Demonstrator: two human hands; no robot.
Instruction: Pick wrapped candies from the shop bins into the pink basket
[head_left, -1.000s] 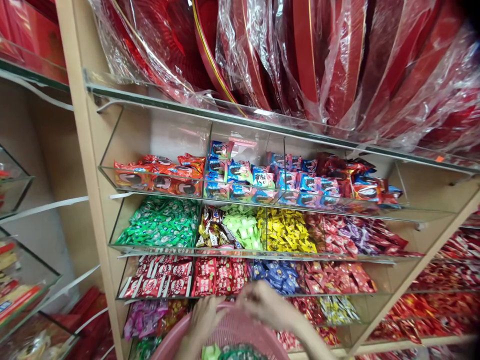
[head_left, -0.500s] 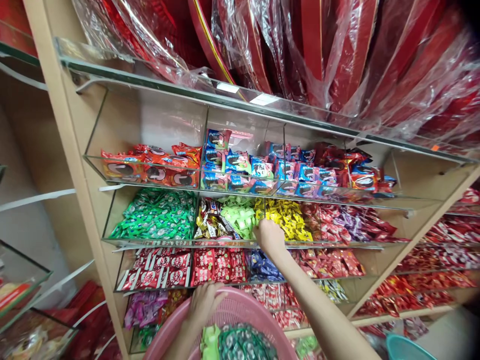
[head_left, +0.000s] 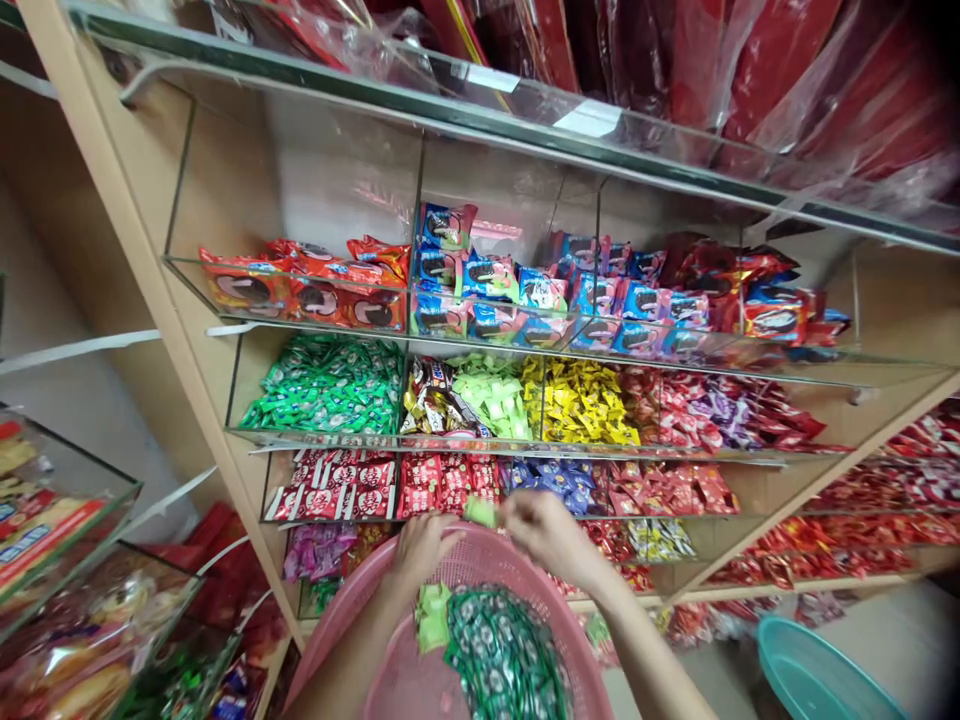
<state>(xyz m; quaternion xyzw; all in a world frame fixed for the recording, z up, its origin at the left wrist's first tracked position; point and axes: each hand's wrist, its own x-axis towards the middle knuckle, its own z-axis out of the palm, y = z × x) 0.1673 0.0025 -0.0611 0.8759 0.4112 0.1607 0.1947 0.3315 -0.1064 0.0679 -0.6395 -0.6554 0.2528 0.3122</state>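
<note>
My left hand [head_left: 421,552] grips the far rim of a pink plastic basket [head_left: 341,610]. Above that rim, my right hand [head_left: 546,532] is closed, with a light green wrapped candy [head_left: 480,512] sticking out from its fingers. Inside the basket lies a heap of dark green wrapped candies [head_left: 506,650], with a few light green candies [head_left: 433,617] beside it. On the shelf beyond, a pile of the same light green candies [head_left: 493,390] sits left of yellow-wrapped candies [head_left: 589,402].
Glass-fronted shelves hold green packets [head_left: 330,385], blue cookie packs [head_left: 491,275], orange-red packs [head_left: 300,285] and red-and-white packets [head_left: 334,487]. A thick glass shelf edge [head_left: 375,95] runs overhead. On the floor at right stands a teal basin [head_left: 817,665]. More bins [head_left: 67,610] stand at left.
My right hand has come down from the light green candy bin to the basket's far rim, bringing a light green candy. My left hand stays on the rim. The view has shifted downward.
</note>
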